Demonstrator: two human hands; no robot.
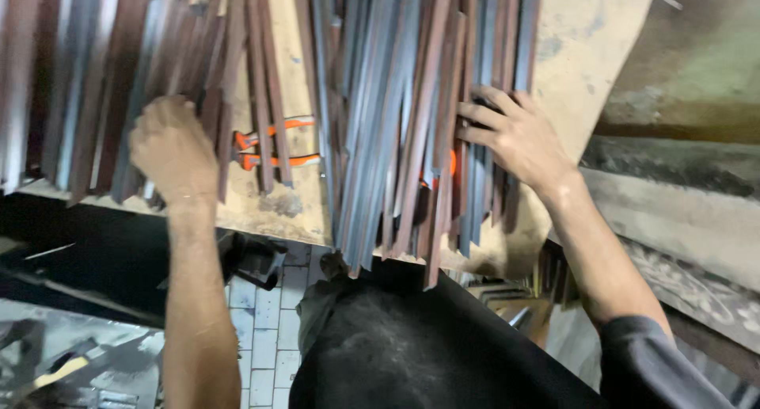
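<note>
- Worn wooden bench (289,207), strewn with metal strips.
- Left hand (172,148) clenched on left strip pile (103,84).
- Right hand (511,136), fingers spread, presses flat on right strip bundle (396,116).
- Orange-handled pliers (277,144) lie between piles.

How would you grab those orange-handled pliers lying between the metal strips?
Grip the pliers by the two orange handles, coming down from above into the bare gap on the wooden board. The handles lie flat, side by side, and show clearly there. Their head end looks tucked under a metal strip, so sliding them out sideways toward the right hand probably works better than lifting straight up.
</note>
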